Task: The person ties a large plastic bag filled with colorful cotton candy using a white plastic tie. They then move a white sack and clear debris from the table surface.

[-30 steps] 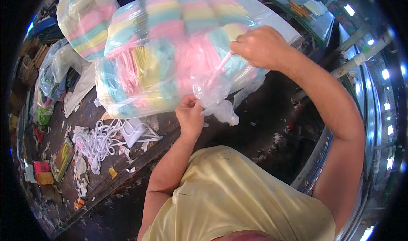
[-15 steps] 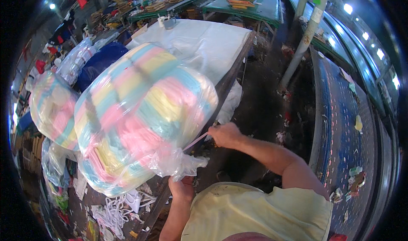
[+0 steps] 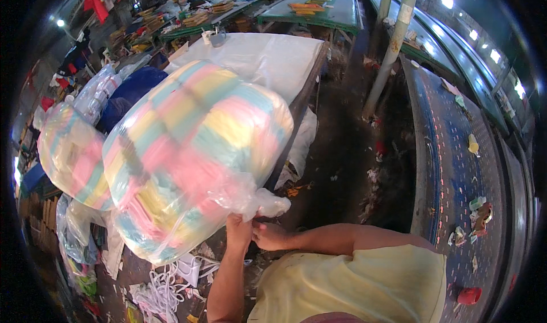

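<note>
- The big clear plastic bag [image 3: 188,135], packed with folded pink, yellow, blue and white cloths, lies on the work table; its long axis runs roughly from 1 to 7 o'clock.
- Its gathered neck [image 3: 242,197] sits at the bag's 4 o'clock, the loose end pointing toward 3 o'clock.
- At 5 o'clock, the left hand [image 3: 239,229] is closed on the underside of that neck.
- Just beside it, the right hand [image 3: 269,236] has curled fingers; I cannot tell whether they grip anything.
- White cords [image 3: 162,291] lie tangled between 6 and 7 o'clock.
- A second bagged bundle [image 3: 71,152] is at 9 o'clock.
- A white sheet [image 3: 273,61] spreads toward 1 o'clock.
</note>
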`<move>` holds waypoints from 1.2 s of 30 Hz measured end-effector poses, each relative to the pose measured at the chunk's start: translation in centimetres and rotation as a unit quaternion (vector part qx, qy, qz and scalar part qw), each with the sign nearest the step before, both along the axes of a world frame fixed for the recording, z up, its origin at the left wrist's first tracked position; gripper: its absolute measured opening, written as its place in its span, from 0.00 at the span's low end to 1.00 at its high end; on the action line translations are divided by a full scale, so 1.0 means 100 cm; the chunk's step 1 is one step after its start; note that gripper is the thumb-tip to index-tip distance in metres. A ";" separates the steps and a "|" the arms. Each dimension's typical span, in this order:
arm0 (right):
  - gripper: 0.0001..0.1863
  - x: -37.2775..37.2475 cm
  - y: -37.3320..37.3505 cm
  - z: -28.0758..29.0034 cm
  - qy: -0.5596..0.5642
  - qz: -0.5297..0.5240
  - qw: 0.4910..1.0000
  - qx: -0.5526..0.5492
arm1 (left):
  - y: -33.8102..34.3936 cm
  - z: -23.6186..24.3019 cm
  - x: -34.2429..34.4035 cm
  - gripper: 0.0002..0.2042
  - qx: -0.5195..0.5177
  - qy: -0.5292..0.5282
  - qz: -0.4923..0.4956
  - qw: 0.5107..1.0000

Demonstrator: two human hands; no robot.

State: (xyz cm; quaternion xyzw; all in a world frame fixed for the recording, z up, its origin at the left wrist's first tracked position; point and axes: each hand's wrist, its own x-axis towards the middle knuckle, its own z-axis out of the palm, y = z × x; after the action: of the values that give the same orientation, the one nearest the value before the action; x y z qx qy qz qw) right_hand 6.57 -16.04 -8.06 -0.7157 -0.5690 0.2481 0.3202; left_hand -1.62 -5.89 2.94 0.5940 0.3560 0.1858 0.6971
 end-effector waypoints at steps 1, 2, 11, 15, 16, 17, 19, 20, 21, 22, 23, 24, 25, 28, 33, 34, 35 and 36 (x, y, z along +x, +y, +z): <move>0.14 -0.011 -0.001 0.016 0.003 0.003 1.000 0.019 | 0.005 -0.003 -0.002 0.11 0.039 0.005 -0.019 0.999; 0.12 -0.016 0.003 0.008 -0.035 0.023 0.999 0.031 | 0.007 -0.003 -0.004 0.12 0.077 0.011 -0.040 0.996; 0.08 -0.048 0.017 0.066 -0.079 0.000 0.997 0.009 | 0.037 0.017 -0.049 0.11 0.363 -0.117 -0.162 0.910; 0.09 -0.055 0.006 0.143 -0.083 0.012 0.996 0.020 | 0.047 0.011 -0.068 0.20 0.229 -0.211 -0.184 0.932; 0.09 -0.056 0.005 0.153 -0.109 0.025 0.994 0.008 | 0.049 0.010 -0.070 0.24 0.205 -0.225 -0.196 0.932; 0.09 -0.056 0.008 0.163 -0.135 0.044 0.990 0.001 | 0.056 0.003 -0.072 0.29 0.205 -0.239 -0.218 0.924; 0.09 -0.043 0.024 0.174 -0.135 0.046 0.988 0.065 | 0.052 -0.042 -0.066 0.28 0.038 -0.315 -0.133 0.939; 0.10 -0.039 0.031 0.183 -0.131 0.055 0.985 0.096 | 0.051 -0.065 -0.063 0.28 -0.048 -0.347 -0.083 0.933; 0.11 -0.029 0.037 0.197 -0.156 0.070 0.984 0.043 | 0.053 -0.085 -0.057 0.27 -0.022 -0.378 -0.067 0.923; 0.11 -0.023 0.037 0.213 -0.186 0.085 0.979 0.011 | 0.038 -0.068 -0.048 0.23 0.049 -0.348 -0.040 0.935; 0.12 -0.025 0.035 0.238 -0.219 0.105 0.970 -0.019 | 0.026 -0.049 -0.047 0.20 0.086 -0.347 -0.024 0.934; 0.12 -0.026 0.035 0.255 -0.253 0.126 0.958 -0.047 | 0.017 -0.037 -0.046 0.18 0.123 -0.344 -0.007 0.931; 0.11 -0.026 0.036 0.263 -0.286 0.145 0.947 -0.014 | 0.008 -0.034 -0.041 0.16 0.145 -0.363 0.025 0.920; 0.08 -0.023 0.060 0.283 -0.472 0.271 0.839 0.010 | 0.001 -0.050 -0.027 0.11 0.207 -0.360 0.091 0.905; 0.09 -0.017 0.097 0.339 -0.611 0.385 0.692 -0.010 | -0.013 -0.033 0.005 0.05 0.182 -0.336 0.210 0.900; 0.09 -0.013 0.107 0.345 -0.621 0.398 0.675 -0.001 | -0.013 -0.028 0.008 0.05 0.168 -0.352 0.234 0.890; 0.09 -0.006 0.117 0.348 -0.631 0.390 0.671 0.006 | -0.012 -0.026 0.013 0.04 0.154 -0.349 0.257 0.888; 0.09 0.002 0.126 0.349 -0.637 0.381 0.670 0.015 | -0.011 -0.025 0.016 0.04 0.184 -0.296 0.286 0.892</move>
State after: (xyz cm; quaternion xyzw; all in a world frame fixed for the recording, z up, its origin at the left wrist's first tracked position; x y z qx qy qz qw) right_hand 6.75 -3.40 26.88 -0.4160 -0.8614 -0.1769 -0.2318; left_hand 0.01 -6.94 0.42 0.5010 0.2472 0.6069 0.5653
